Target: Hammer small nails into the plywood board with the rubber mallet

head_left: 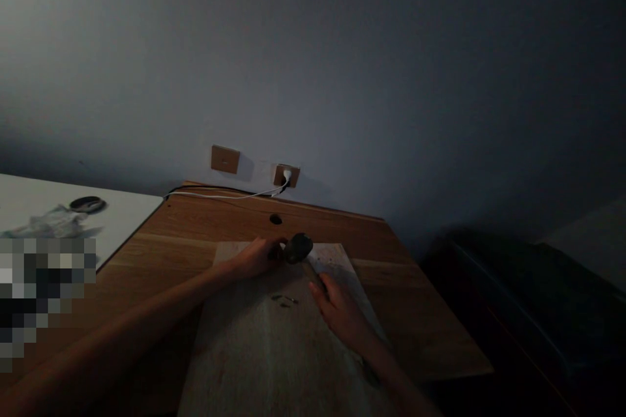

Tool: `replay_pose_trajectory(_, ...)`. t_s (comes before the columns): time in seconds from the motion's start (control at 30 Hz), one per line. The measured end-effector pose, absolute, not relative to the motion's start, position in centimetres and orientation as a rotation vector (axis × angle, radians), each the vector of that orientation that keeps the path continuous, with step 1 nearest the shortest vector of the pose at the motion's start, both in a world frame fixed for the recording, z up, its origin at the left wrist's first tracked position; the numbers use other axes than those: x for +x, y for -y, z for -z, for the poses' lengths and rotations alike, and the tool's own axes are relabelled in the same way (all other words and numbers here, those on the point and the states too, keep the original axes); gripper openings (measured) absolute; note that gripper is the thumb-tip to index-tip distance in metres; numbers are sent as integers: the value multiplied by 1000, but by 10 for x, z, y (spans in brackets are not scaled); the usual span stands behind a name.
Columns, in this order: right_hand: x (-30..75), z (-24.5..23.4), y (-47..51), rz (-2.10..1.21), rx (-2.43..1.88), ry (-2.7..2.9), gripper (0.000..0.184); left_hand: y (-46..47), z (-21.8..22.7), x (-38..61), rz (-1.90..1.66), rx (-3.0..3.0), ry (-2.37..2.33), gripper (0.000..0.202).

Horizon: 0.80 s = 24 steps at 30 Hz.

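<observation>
My right hand (340,313) is closed round the handle of a mallet with a dark rounded head (298,248). That head is over the far part of a pale wooden board (244,352). Just left of it is my left hand (257,257), its fingers curled in at the board's far edge. Something dark shows by those fingertips, but the dim light and the mallet head hide what it is. Several small dark pieces (284,301) lie on the board between my two hands. Part of a dark item (369,373) shows beneath my right wrist, too dim to name.
The board rests on a brown wooden desk (440,332) with a cable hole (276,219). Cables (220,195) run along its back to a wall socket (286,176). At left, a white table (127,205) bears crumpled clear plastic (53,223). A blurred patch covers the left edge.
</observation>
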State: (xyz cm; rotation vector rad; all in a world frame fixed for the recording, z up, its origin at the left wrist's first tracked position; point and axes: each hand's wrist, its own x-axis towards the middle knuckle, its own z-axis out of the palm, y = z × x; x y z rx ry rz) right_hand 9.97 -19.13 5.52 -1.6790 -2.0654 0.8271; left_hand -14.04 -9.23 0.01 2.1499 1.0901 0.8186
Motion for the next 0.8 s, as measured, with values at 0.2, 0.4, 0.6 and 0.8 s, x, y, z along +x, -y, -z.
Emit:
replay_pose_trajectory(0.2, 97, -53, 190, -741, -1777, 2140, 52, 91, 5, -142, -880, 2179, -1054, 46)
replay_pose_trajectory(0.4, 94, -53, 190, -724, -1759, 2193, 48, 92, 4, -141, -861, 2166, -1065, 40)
replay_pose_trajectory(0.6, 103, -49, 190, -723, -1727, 2167, 43, 94, -21, -150, -631, 2355, -1209, 25)
replay_pose_trajectory(0.8, 116, -47, 191, -719, -1741, 2044, 48, 132, -59, -145, -24, 2651, -980, 18)
